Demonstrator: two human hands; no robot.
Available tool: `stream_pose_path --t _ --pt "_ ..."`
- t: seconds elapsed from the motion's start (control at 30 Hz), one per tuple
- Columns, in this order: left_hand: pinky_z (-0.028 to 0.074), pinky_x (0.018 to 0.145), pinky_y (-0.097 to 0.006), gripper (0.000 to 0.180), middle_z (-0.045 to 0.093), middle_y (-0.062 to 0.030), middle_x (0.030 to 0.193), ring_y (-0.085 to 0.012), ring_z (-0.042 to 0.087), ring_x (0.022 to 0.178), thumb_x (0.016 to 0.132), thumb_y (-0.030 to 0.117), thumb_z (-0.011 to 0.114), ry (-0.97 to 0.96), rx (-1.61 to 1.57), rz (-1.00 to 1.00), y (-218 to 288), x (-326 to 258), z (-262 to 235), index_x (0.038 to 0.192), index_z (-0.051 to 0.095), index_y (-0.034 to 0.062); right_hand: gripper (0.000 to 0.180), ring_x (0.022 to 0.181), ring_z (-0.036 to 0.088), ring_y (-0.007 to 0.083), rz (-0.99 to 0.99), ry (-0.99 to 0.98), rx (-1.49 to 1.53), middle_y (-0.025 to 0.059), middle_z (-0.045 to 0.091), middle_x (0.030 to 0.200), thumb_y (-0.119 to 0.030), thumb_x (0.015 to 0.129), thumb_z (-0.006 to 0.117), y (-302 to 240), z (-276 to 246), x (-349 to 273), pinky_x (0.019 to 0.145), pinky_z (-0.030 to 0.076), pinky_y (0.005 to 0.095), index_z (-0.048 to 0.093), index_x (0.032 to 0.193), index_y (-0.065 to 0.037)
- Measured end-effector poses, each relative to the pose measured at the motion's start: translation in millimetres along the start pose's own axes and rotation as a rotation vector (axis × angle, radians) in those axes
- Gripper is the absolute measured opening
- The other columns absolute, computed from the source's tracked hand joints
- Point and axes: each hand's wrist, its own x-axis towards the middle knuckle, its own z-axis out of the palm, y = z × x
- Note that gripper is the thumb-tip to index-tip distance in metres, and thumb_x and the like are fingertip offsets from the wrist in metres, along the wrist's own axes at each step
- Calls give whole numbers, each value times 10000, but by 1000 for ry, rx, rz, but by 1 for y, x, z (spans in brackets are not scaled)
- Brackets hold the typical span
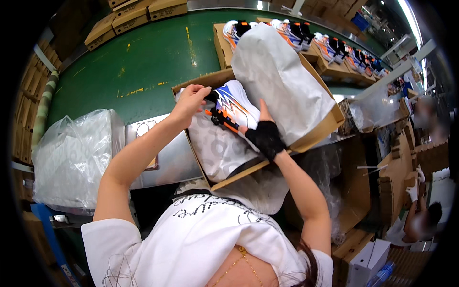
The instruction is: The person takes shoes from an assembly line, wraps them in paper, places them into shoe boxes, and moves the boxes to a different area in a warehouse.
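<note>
Left hand (pixel 190 99), one: bare, fingers pinched on the heel end of the sneaker.
Right hand (pixel 263 134), one: in a black fingerless glove, fingers pressed against the sneaker's side, grasping it.
Sneaker (pixel 233 106), one: white with blue and orange flashes, held between both hands inside the open box; long axis runs from the left hand toward the upper right, toe tucked under the paper.
Cardboard box (pixel 319 132), one: open, tilted, beneath both hands.
Tissue paper (pixel 277 76), one sheet: white, lifted just beyond the right hand.
Plastic bag (pixel 71 155), one: clear, well left of the left hand.
Row of sneakers on boxes (pixel 330 48): beyond the hands; exact count cannot be told.
</note>
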Motion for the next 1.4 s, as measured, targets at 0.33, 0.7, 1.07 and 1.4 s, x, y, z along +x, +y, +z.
stream_pose_path --t 0.33,0.7,1.07,1.4 --pt "462 405 -287 185 527 -79 740 -162 569 550 840 151 513 -311 -474 261 82 -74 -25 922 414 19 906 1114 397 240 -498 399 437 137 319 1251 -36 638 721 -66 -3 4 914 343 353 124 1319 -38" --pt "479 475 -230 307 435 -89 928 -111 551 580 775 -3 412 -20 -153 495 111 -142 -56 1070 333 -28 844 949 432 296 -538 320 524 151 379 1033 -190 540 789 -110 26 19 770 393 362 289 1197 -12" --pt "503 594 -236 135 542 -69 811 -101 563 686 800 33 434 84 24 381 111 -169 -73 910 455 -43 773 955 417 319 -643 271 545 170 393 1029 -183 534 788 -113 48 9 759 383 388 345 1145 -15" --pt "508 644 -324 246 554 -133 846 -220 589 732 795 62 383 124 -321 217 93 -144 -75 1005 456 -43 790 1109 349 380 -549 -105 317 253 305 1217 -228 572 759 -98 1 23 939 293 393 346 1213 -22"
